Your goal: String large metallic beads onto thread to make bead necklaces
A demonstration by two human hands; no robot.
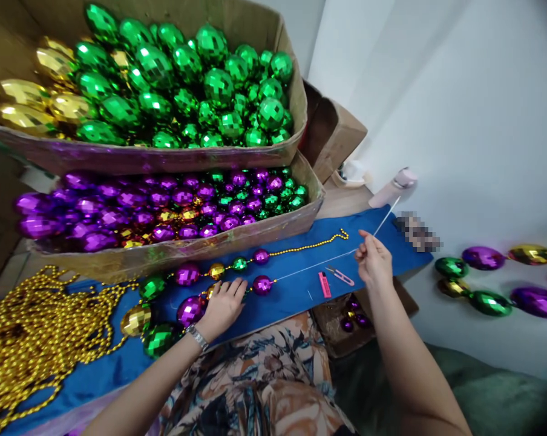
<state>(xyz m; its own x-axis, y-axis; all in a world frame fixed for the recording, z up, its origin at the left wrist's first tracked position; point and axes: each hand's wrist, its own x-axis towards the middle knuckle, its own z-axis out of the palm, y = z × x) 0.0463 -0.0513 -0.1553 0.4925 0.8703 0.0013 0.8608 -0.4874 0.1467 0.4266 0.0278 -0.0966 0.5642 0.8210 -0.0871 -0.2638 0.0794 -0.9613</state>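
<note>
A bead necklace of large purple, gold and green balls (261, 285) lies in a curve on the blue cloth (296, 269). My left hand (223, 309) rests over its near strand with fingers stretched out, covering some of the balls. From the purple ball at the strand's end a thin white string (316, 266) runs taut to my right hand (373, 260). That hand is closed in a pinch on the string, raised over the cloth's right part. A thin white length (386, 216) sticks up beyond the fingers. The necklace's other end is a thin gold bead chain (307, 247).
Thread snips (340, 276) and a pink lighter (324, 284) lie between my hands. Behind stand cardboard boxes of green and gold balls (219, 85) and purple balls (183, 197). Gold bead strands (42, 339) pile up at left. A pink bottle (394, 188) stands at the back right.
</note>
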